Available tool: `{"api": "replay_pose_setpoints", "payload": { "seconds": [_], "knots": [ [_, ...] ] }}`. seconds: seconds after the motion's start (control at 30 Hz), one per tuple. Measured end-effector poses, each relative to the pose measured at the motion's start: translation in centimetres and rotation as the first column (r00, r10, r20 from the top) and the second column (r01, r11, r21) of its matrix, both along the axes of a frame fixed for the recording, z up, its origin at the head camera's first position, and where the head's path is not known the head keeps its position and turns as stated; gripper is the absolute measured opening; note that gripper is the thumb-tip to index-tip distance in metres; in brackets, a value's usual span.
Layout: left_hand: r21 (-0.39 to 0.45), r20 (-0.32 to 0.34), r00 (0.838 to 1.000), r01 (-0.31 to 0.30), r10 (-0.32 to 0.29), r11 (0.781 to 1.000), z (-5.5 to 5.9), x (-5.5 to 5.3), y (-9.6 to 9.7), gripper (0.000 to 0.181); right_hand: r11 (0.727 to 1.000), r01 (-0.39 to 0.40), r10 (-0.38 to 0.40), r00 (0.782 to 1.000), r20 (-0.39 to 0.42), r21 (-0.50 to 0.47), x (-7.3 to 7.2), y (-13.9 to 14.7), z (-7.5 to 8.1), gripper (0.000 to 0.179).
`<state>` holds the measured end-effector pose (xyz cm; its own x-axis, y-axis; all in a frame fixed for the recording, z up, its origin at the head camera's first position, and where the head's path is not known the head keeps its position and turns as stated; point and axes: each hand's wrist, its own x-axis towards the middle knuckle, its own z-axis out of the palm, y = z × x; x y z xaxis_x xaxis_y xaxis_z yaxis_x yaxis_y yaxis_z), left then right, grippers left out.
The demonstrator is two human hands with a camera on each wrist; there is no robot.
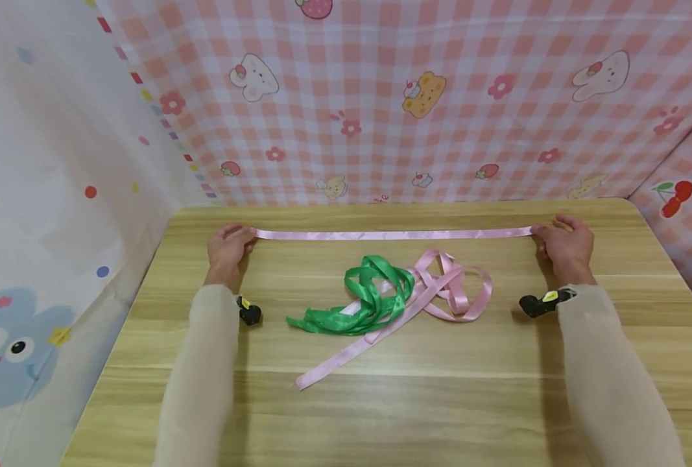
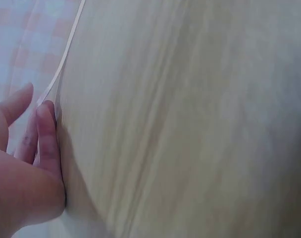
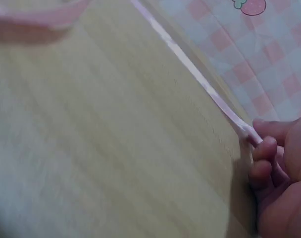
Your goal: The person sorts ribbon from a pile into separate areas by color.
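A pink satin ribbon (image 1: 392, 235) stretches straight from side to side near the table's far edge. My left hand (image 1: 227, 250) holds its left end at the fingertips; in the left wrist view, the thumb stands apart from the fingers (image 2: 47, 136) there. At the other end, my right hand (image 1: 567, 246) pinches the ribbon (image 3: 205, 84) between thumb and fingers. Nearer me, between my forearms, lies a loose bundle of green ribbon (image 1: 375, 305). It partly covers a second, looped pink ribbon (image 1: 456, 295), whose straight tail points to the lower left.
The wood-grain table (image 1: 416, 415) reaches back to a pink checked cloth (image 1: 381, 149) with cartoon animals. White printed cloth (image 1: 59, 162) hangs along the left. Each wrist carries a small black camera, the left camera (image 1: 250, 313) and right camera (image 1: 538, 305) both facing inward.
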<state>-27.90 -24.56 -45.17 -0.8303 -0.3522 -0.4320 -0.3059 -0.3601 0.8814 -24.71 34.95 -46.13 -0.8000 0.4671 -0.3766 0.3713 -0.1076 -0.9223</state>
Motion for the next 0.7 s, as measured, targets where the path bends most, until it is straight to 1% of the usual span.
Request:
{"api": "replay_pose_setpoints", "payload": {
  "seconds": [0.07,0.1,0.13,0.2,0.23,0.27,0.3,0.33,0.37,0.4,0.43,0.47,0.5,0.53,0.57,0.63,0.67,0.7],
  "knots": [
    [0.013,-0.026,0.999,0.025,-0.025,1.0,0.1,0.3,-0.2,0.063,0.999,-0.034,0.034,0.998,-0.044,-0.004,0.3,0.2,-0.1,0.079],
    [0.007,-0.035,0.999,0.035,-0.034,0.999,0.2,0.4,-0.3,0.064,0.999,-0.049,0.048,0.997,-0.068,-0.003,0.5,0.2,-0.1,0.083],
    [-0.02,-0.041,0.998,0.046,-0.047,0.999,0.3,0.6,-0.4,0.065,0.998,-0.064,0.065,0.994,-0.089,0.009,0.7,0.3,-0.2,0.084],
    [-0.116,-0.059,0.996,0.065,-0.072,0.991,0.4,1.0,-0.5,0.064,0.989,-0.104,0.115,0.988,-0.108,0.105,1.3,0.2,-0.2,0.084],
    [-0.197,-0.066,0.994,0.077,-0.091,0.977,0.4,1.1,-0.5,0.063,0.978,-0.123,0.143,0.983,-0.112,0.165,1.6,0.1,-0.2,0.082],
    [-0.278,-0.075,0.99,0.093,-0.118,0.956,0.5,1.3,-0.4,0.061,0.963,-0.144,0.173,0.979,-0.112,0.229,1.9,-0.1,-0.1,0.08],
    [-0.36,-0.083,0.985,0.112,-0.151,0.926,0.5,1.5,-0.2,0.059,0.935,-0.168,0.21,0.972,-0.104,0.311,2.2,-0.4,0.0,0.075],
    [-0.441,-0.088,0.978,0.133,-0.19,0.888,0.7,1.6,0.1,0.057,0.902,-0.197,0.25,0.963,-0.095,0.384,2.5,-0.8,0.2,0.07],
    [-0.5,-0.093,0.967,0.159,-0.236,0.851,0.8,1.8,0.6,0.055,0.868,-0.223,0.291,0.952,-0.091,0.444,2.7,-1.4,0.3,0.065],
    [-0.542,-0.102,0.952,0.189,-0.288,0.819,1.0,1.9,1.1,0.052,0.84,-0.248,0.332,0.938,-0.095,0.482,2.9,-2.0,0.5,0.058],
    [-0.574,-0.105,0.931,0.23,-0.349,0.786,1.4,2.0,1.8,0.049,0.816,-0.276,0.376,0.921,-0.103,0.508,3.1,-2.7,0.7,0.052],
    [-0.587,-0.106,0.904,0.279,-0.414,0.76,2.1,2.3,2.7,0.046,0.794,-0.301,0.418,0.901,-0.114,0.529,3.2,-3.4,0.9,0.046],
    [-0.598,-0.108,0.875,0.322,-0.472,0.733,2.4,2.4,3.7,0.043,0.77,-0.326,0.462,0.878,-0.126,0.549,3.3,-4.2,1.0,0.04],
    [-0.605,-0.105,0.842,0.368,-0.529,0.706,2.7,2.4,4.7,0.04,0.749,-0.355,0.504,0.854,-0.132,0.56,3.4,-5.0,1.2,0.036],
    [-0.6,-0.105,0.809,0.413,-0.579,0.685,3.0,2.5,5.8,0.038,0.723,-0.38,0.541,0.831,-0.131,0.577,3.5,-5.8,1.3,0.032],
    [-0.604,-0.104,0.743,0.481,-0.661,0.636,3.4,2.6,8.3,0.035,0.666,-0.427,0.602,0.791,-0.104,0.612,3.6,-7.2,1.5,0.029],
    [-0.605,-0.102,0.713,0.509,-0.694,0.612,3.4,2.7,9.6,0.034,0.645,-0.452,0.627,0.774,-0.088,0.616,3.6,-7.9,1.5,0.027],
    [-0.609,-0.104,0.686,0.529,-0.72,0.591,3.0,2.5,10.8,0.033,0.626,-0.479,0.649,0.758,-0.07,0.616,3.6,-8.5,1.5,0.026]
  ]
}}
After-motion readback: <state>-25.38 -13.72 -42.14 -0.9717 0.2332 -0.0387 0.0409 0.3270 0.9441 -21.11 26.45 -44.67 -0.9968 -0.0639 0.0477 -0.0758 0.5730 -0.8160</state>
